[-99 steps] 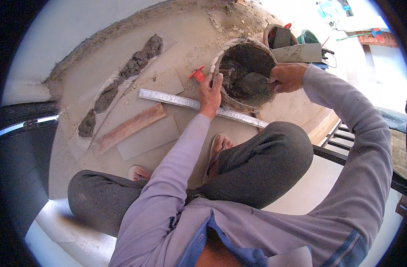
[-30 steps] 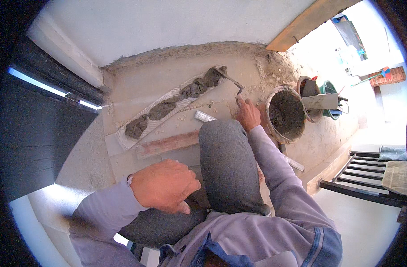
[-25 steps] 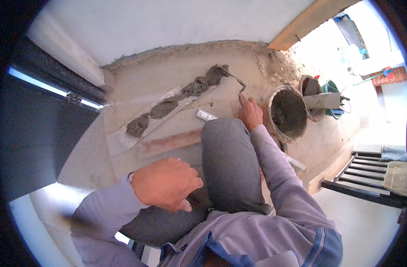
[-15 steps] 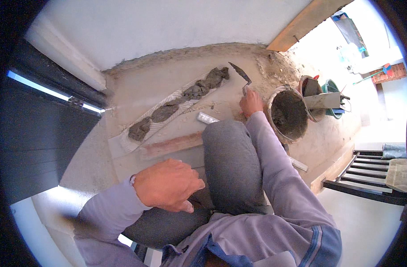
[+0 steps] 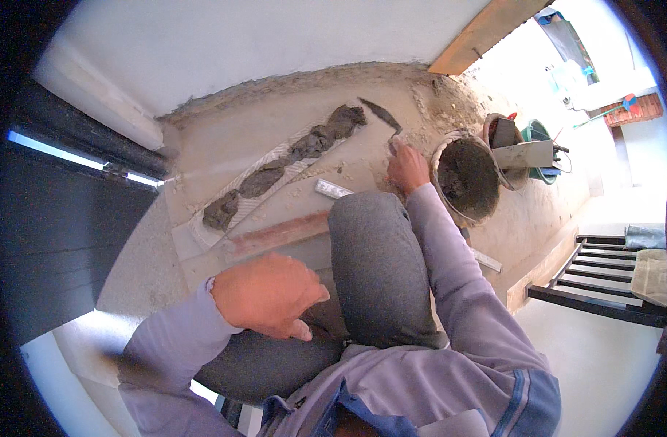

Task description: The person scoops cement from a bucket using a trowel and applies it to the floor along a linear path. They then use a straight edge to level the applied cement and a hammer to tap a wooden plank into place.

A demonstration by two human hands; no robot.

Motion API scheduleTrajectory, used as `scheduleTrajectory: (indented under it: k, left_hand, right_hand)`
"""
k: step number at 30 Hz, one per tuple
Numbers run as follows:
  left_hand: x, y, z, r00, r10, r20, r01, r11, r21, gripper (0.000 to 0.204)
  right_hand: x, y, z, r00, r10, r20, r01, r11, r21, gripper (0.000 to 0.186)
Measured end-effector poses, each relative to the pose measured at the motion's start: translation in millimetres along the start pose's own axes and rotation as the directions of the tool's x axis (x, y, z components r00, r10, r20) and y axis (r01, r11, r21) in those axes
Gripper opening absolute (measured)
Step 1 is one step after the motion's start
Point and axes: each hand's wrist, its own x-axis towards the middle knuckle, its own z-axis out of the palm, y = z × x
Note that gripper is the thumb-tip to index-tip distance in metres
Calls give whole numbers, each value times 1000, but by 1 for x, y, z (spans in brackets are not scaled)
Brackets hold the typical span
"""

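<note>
My right hand (image 5: 408,169) is closed around the handle of a pointed trowel (image 5: 381,115), its dark blade slanting away to the upper left. The blade's tip is near the far end of a long pale ribbed strip (image 5: 244,209) lying on the floor. Several lumps of grey mortar (image 5: 259,182) sit in a row along that strip. To the right of my right hand stands a bucket (image 5: 438,173) with grey mortar inside. My left hand (image 5: 264,295) hovers empty above my left thigh, fingers loosely bent and thumb apart.
A reddish bar (image 5: 279,237) and a short whitish ruler-like piece (image 5: 332,189) lie near my knee. Behind the bucket are a second bucket (image 5: 493,124) and a green one (image 5: 541,135). A white wall (image 5: 275,36) rises ahead; a black slatted rack (image 5: 599,269) stands right.
The trowel has shifted slightly left, its tip nearer the mortar's far end. The whole view has moved a little. My left hand stays over my thigh.
</note>
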Motion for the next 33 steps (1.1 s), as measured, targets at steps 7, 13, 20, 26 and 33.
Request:
scheduleTrajectory:
  k: [7,13,20,26,33]
  left_hand:
    - [15,-31,9,988,-152,13,151,987,55,40]
    - [145,-99,29,933,-253,-256,181,944,-275,44]
    - [354,-74,34,511,-749,-422,-263,331,-906,75]
    - [411,-57,49,263,-769,-583,-506,405,-762,50]
    - [401,-75,-18,150,-449,-881,-312,824,-473,35]
  right_hand:
    - [-67,-3,-100,995,-84,-58,96,960,262,39]
    - [-153,90,-283,978,-119,172,99,987,124,45]
    - [-113,180,-256,917,-243,318,390,720,-574,25]
    - [-63,173,-200,892,-183,414,422,666,-615,18]
    - [-66,193,-157,919,-203,337,371,730,-574,19]
